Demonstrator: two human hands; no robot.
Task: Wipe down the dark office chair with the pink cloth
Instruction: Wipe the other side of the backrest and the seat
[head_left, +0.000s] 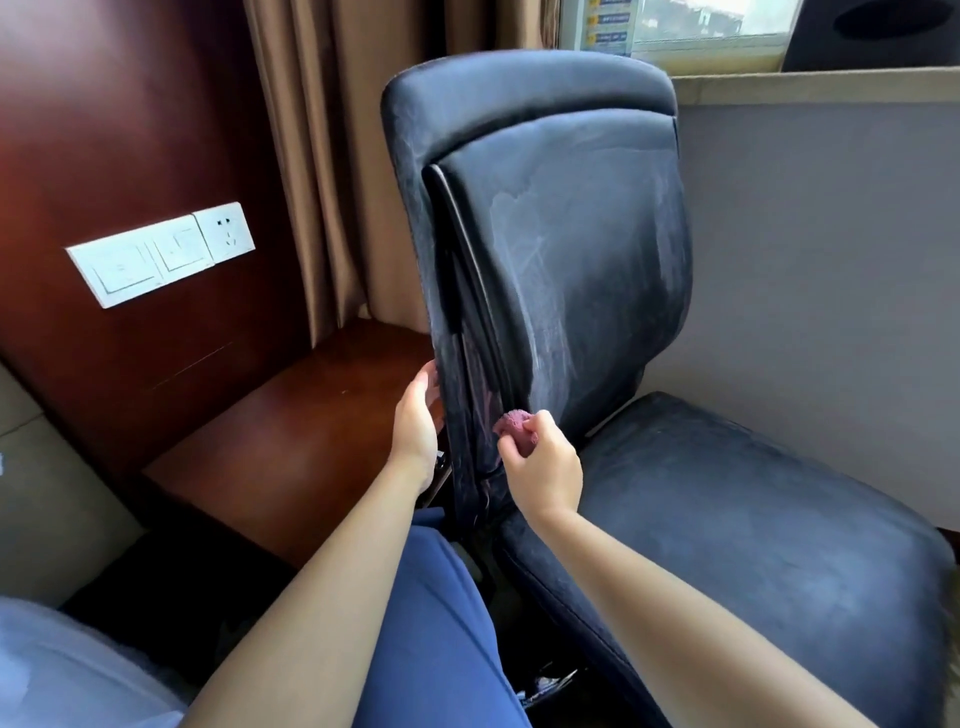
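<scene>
A: Where is the dark office chair (561, 270) placed, and how is it turned?

B: It is seen at the middle and right of the view, beside a grey partition (810, 260) under a window. Its backrest is stood upright and its seat is spread out to the lower right. Pale dusty streaks are shown across the front of the backrest.

A: And the pink cloth (514, 422)?

B: It is bunched into a small wad and pinched in the curled fingers of the right hand (540, 467). The wad is pressed against the lower part of the backrest, close to its left edge.

A: What is done with the left hand (415, 421)?

B: It is laid against the outer left edge of the backrest, just beside the cloth. The fingers are held nearly straight along that edge; the fingertips are hidden behind it, so a grip cannot be confirmed.

A: What else is shown?

B: A reddish wooden panel with white switches and a socket (161, 254) is seen at the left, brown curtains (332, 156) behind the chair, and a blue-clad leg (441, 623) between the forearms.
</scene>
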